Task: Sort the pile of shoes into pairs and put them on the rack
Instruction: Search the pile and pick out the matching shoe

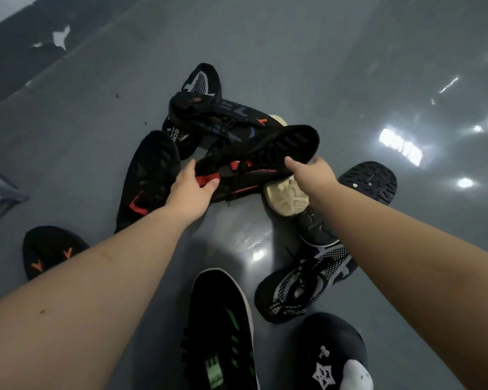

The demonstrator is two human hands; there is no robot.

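Note:
A pile of dark shoes lies on the grey floor. A black shoe with red trim (254,161) lies on its side in the middle of the pile. My left hand (190,190) grips its heel end at the red pull tab. My right hand (312,171) holds its toe end, with the fingers hidden behind the shoe. To the left lies a matching black shoe with a red mark (150,178), sole partly up. Behind are a black shoe with orange lettering (220,114) and a black-and-white patterned shoe (202,81). The rack is not in view.
A cream-soled shoe (286,195) lies under my right wrist, and a black sole (368,181) faces up at the right. Nearer me are a patterned black-and-white shoe (304,285), a black shoe with green marks (223,330), a black slipper with orange marks (51,250) and a star-printed slipper (330,356).

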